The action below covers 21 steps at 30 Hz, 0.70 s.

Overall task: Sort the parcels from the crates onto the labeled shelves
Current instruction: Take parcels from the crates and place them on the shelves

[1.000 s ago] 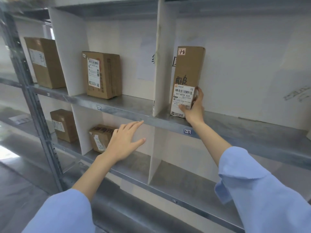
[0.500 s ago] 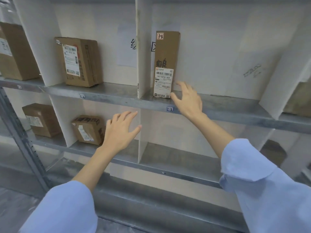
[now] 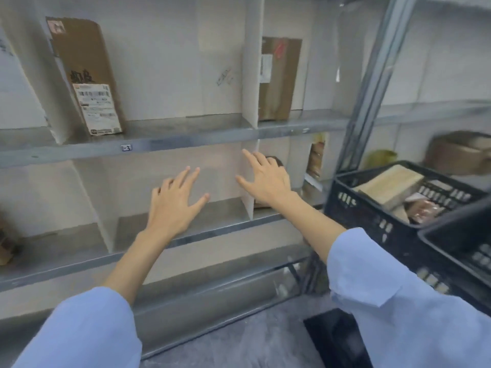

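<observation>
Tall brown cardboard parcel (image 3: 87,75) with a white barcode label stands on the upper grey metal shelf (image 3: 186,136), near the shelf's front edge and toward its left end. It tilts slightly and sits just beside a slanted white panel. A small tag marked "-3" (image 3: 126,147) is stuck on the front edge of that shelf, a little right of the parcel.

Further right on the same shelf, a white divider panel (image 3: 249,75) splits the space. A second brown cardboard parcel (image 3: 280,81) stands upright just beyond it, toward the shelf's back edge.

The left hand (image 3: 172,205) is released, with fingers straight and spread and nothing in it. It is held in front of the lower metal shelf (image 3: 66,251), above that shelf's front edge. The right hand (image 3: 265,181) is likewise spread and empty, raised in front of the lower divider, apart from the left hand. A dark object behind it is mostly hidden and I cannot tell what it is. Light blue sleeves (image 3: 87,328) cover both forearms partway.

Past a grey metal upright post (image 3: 372,75) on the right, a black plastic crate (image 3: 372,216) holds blurred pale brown parcels (image 3: 390,184). A second black crate (image 3: 457,243) overlaps its near corner.
</observation>
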### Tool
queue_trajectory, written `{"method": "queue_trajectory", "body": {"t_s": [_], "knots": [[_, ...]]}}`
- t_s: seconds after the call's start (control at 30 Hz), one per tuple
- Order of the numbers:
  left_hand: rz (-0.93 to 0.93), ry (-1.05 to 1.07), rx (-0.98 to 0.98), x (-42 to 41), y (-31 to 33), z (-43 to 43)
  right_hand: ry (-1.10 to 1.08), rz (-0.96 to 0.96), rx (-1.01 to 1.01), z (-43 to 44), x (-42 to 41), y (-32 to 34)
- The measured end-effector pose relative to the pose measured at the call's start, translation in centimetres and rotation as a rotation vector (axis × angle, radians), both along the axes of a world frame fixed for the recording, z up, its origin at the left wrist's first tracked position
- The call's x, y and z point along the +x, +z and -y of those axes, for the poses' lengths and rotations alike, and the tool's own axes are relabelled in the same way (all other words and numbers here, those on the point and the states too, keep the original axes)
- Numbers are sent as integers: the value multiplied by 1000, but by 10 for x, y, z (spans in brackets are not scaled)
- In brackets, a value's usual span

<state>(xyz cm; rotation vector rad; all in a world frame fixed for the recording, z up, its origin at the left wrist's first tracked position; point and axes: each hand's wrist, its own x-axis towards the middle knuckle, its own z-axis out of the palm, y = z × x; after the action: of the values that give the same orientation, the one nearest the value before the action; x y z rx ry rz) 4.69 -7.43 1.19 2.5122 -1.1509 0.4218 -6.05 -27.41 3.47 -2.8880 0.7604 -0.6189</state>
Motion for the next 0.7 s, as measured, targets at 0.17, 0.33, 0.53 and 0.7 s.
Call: {"method": "queue_trajectory", "body": {"t_s": [0.17, 0.33, 0.53, 0.7], "knots": [[6, -232, -6, -52, -4, 83, -210, -13, -17, 54, -94, -9], [-9, -449, 19, -110, -5, 173, -417, -14, 29, 112, -182, -22], [15, -672, 41, -195, -12, 281, -621, -27, 71, 178, -287, -35], [-40, -812, 29, -268, -18, 368, -760, -20, 103, 239, -364, -52]]}}
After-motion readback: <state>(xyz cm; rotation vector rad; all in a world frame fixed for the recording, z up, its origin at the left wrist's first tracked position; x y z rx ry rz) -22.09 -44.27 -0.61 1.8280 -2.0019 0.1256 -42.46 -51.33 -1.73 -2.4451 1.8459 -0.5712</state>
